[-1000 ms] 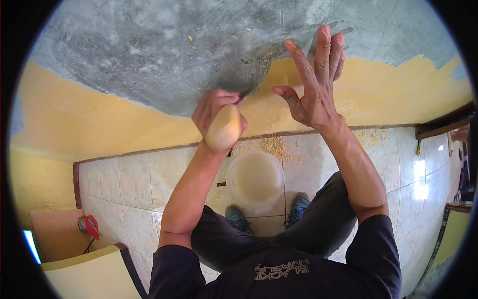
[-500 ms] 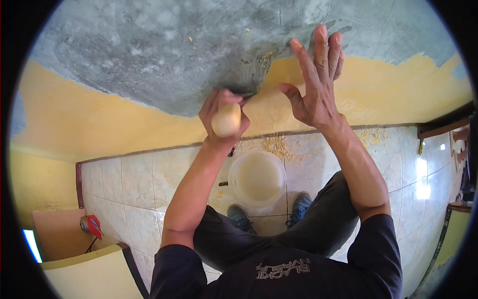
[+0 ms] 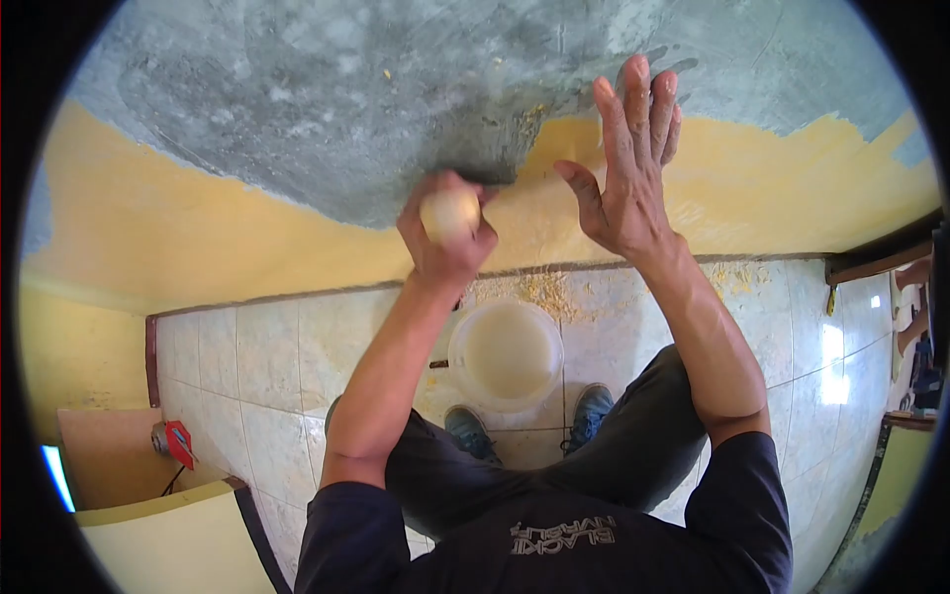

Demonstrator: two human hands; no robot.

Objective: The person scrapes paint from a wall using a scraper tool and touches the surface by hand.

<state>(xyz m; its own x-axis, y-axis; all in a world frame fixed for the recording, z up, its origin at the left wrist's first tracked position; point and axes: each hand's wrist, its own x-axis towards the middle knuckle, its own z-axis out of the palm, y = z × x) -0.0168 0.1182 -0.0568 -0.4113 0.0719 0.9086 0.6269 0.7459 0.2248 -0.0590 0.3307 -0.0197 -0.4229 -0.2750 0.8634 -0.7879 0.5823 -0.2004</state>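
Bare grey and yellow paint share the one long wall (image 3: 297,94) in front of us, the grey lying above the yellow with a ragged line between them. Below it spreads a pale tiled floor (image 3: 272,416), glossy at the right. One person (image 3: 564,540) in a dark shirt and dark trousers faces the wall, knees apart. To the lower left I see one cream panel (image 3: 178,540) with a dark edge, and behind it one brown board (image 3: 104,450).

Between the knees and the wall sits one round, whitish bucket (image 3: 555,345), with cloudy contents. Both hands are up at the wall. The right hand (image 3: 633,193) is open, four fingers pointing up and the thumb out to the side; whether its palm presses the wall I cannot tell. The left hand (image 3: 450,261) is closed round one tool, its pale, rounded handle (image 3: 451,210) blurred and pointing back at us, its dark, thin blade (image 3: 498,186) at the grey-yellow border.

Two blue shoes (image 3: 467,433) stand near the bucket. One red object (image 3: 179,443) rests by the board. Smallest are yellowish flakes (image 3: 542,288), too many to count, scattered along the wall's foot.
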